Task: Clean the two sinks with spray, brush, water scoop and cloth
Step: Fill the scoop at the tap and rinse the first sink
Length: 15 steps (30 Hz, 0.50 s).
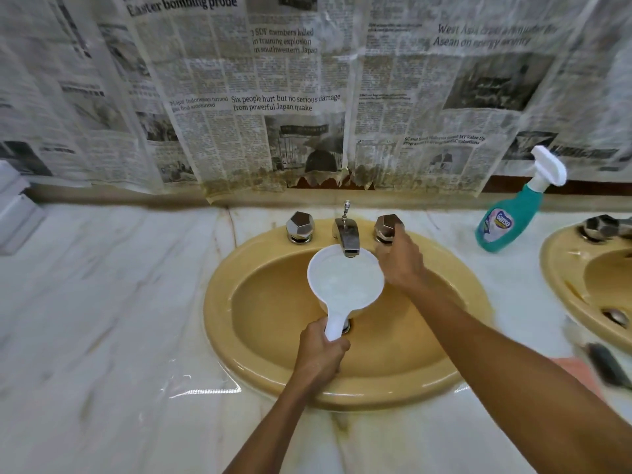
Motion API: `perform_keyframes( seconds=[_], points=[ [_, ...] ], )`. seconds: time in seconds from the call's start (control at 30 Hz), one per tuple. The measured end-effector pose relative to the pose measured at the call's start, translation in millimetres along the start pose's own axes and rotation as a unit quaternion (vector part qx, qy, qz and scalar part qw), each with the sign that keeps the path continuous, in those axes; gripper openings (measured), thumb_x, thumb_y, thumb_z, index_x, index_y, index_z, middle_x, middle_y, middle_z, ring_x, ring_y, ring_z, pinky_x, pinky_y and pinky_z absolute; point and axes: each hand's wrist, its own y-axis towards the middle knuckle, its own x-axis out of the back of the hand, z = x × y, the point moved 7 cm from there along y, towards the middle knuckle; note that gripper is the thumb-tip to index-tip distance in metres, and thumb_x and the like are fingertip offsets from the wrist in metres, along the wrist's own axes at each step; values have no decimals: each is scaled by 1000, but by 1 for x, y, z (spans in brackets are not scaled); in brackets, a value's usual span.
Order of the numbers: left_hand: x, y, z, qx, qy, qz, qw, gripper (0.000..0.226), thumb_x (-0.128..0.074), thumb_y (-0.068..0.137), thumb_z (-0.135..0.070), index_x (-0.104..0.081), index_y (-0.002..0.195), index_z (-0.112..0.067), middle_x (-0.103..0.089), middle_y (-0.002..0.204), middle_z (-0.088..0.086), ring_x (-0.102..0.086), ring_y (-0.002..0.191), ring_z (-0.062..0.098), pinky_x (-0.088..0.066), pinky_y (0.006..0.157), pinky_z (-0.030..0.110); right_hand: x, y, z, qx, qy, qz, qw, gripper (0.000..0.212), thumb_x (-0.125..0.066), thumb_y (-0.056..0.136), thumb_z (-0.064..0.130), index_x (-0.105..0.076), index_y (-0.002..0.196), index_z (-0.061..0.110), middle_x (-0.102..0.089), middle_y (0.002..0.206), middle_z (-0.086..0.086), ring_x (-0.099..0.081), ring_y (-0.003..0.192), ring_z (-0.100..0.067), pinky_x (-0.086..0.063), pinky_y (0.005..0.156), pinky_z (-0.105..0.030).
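A yellow oval sink (403, 340) sits in the marble counter in front of me. My left hand (319, 354) grips the handle of a white water scoop (345, 282), held over the basin right under the chrome faucet spout (349, 236). The scoop looks filled with water. My right hand (398, 260) grips the right tap knob (388, 227). The left tap knob (300, 226) is untouched. A second yellow sink (567, 278) shows at the right edge. A teal spray bottle (513, 210) stands between the sinks. A dark brush (607, 366) and a pink cloth (574, 371) lie at the right.
Newspaper sheets (290, 97) cover the wall behind the counter, frayed along the bottom. White marble countertop (102, 319) stretches to the left. A white box-like object (15, 206) sits at the far left edge.
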Motion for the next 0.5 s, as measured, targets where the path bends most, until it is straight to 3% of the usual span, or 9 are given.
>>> perform_keyframes(
  seconds=[0.07,0.1,0.17,0.23,0.37,0.5],
  points=[
    [-1,-3,-3,-14,10,11,1000,28,-55,78,0,-67,100,-12,-46,57,-5,-37,38,13,-32,40,22,-10,-50,-19,-43,136,13,990,59,-59,95,40,-39,142,12,-54,137,-12,-53,122,-35,-46,88,-39],
    [-2,-2,-2,-16,16,18,1000,28,-54,78,0,-66,101,-11,-46,58,-4,-37,38,14,-32,40,22,-23,-74,-28,-92,213,54,971,54,-62,92,44,-45,136,17,-59,131,-8,-58,115,-33,-50,81,-37],
    [-4,-4,-2,-23,36,35,998,26,-54,79,-1,-63,102,-9,-45,58,-2,-37,37,16,-32,39,22,-47,-113,-38,-209,345,169,899,37,-64,88,48,-54,116,28,-67,111,-7,-69,92,-29,-52,63,-32],
    [-10,-8,-3,-35,56,64,996,22,-54,78,1,-60,98,-9,-43,53,-3,-37,35,17,-30,37,21,-56,-133,-42,-248,384,241,856,26,-62,88,39,-56,110,26,-73,97,-13,-71,78,-29,-47,59,-28],
    [-35,-19,-15,-60,73,108,990,11,-54,76,-3,-51,82,-12,-40,52,-4,-39,37,18,-31,40,23,-31,-127,-54,-232,394,196,867,18,-53,84,12,-61,99,20,-75,77,-8,-73,81,-35,-40,56,-27],
    [-67,-27,-41,-119,62,160,978,14,-59,88,-14,-64,94,-25,-58,67,-11,-50,53,7,-42,52,25,8,-120,-68,-247,411,144,866,15,-53,82,8,-61,92,16,-71,64,-6,-69,59,-26,-41,56,-27]
  ],
)
